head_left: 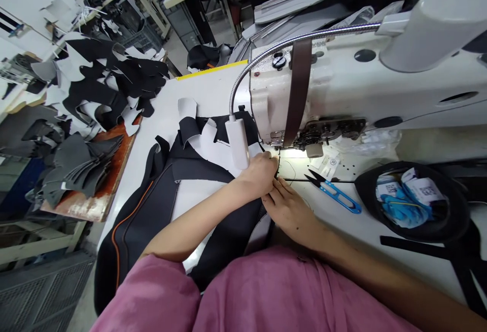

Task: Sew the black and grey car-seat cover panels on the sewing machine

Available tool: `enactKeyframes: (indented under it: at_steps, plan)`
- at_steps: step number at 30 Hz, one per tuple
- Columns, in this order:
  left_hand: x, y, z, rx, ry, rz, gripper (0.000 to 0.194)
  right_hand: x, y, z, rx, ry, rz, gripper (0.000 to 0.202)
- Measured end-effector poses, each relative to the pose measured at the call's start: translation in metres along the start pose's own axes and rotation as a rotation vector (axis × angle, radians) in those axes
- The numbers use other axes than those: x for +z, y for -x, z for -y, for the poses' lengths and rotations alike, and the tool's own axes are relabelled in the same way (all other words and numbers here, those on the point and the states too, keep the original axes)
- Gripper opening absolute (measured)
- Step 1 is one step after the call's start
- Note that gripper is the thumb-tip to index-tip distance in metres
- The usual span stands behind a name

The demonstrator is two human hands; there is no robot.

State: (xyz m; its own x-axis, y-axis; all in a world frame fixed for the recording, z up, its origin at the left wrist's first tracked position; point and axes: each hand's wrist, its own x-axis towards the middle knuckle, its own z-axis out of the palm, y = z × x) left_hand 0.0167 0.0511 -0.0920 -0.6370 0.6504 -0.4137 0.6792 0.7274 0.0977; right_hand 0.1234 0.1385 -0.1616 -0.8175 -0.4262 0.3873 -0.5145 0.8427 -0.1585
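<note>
A black seat cover (238, 225) with orange piping and pale backing lies over the sewing table, its edge running to the sewing machine (331, 88). My left hand (259, 174) is closed on that edge, just in front of the needle area, where a lamp lights the bed. Close beside it, my right hand (292, 213) rests on the same edge with its fingers stretched out and nearly flat. The fingertips of both hands almost meet. Under my left hand, the gripped fabric is mostly hidden. The needle itself is hard to make out.
Blue thread snips (337, 195) lie right of my hands, near a black bowl-like holder (365, 205) containing blue packets. A white lamp head (237, 143) on a bent metal neck hangs over the cover. Cut fabric pieces (99, 88) are heaped at the left, above a wooden board (114, 170).
</note>
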Motion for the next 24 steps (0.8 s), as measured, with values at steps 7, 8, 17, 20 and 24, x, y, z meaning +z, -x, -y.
enactKeyframes:
  at_steps: [7, 8, 17, 20, 24]
  plan:
    - [0.013, -0.002, -0.002, -0.012, -0.006, -0.101, 0.03, 0.003, -0.001, 0.001, -0.009, 0.02, 0.047, 0.027]
    - [0.014, -0.002, -0.002, -0.011, -0.004, -0.109, 0.03, 0.002, -0.001, 0.002, -0.007, 0.031, 0.042, 0.027]
    - [0.013, -0.008, -0.002, -0.025, -0.04, -0.097, 0.023, 0.004, -0.001, 0.0, 0.057, 0.08, 0.006, 0.028]
    - [0.013, -0.008, -0.001, -0.015, -0.038, -0.104, 0.023, 0.006, 0.0, -0.002, 0.054, 0.059, 0.021, 0.029]
    - [0.015, -0.007, 0.001, -0.005, -0.016, -0.135, 0.023, 0.008, 0.0, -0.003, 0.058, 0.037, 0.005, 0.029]
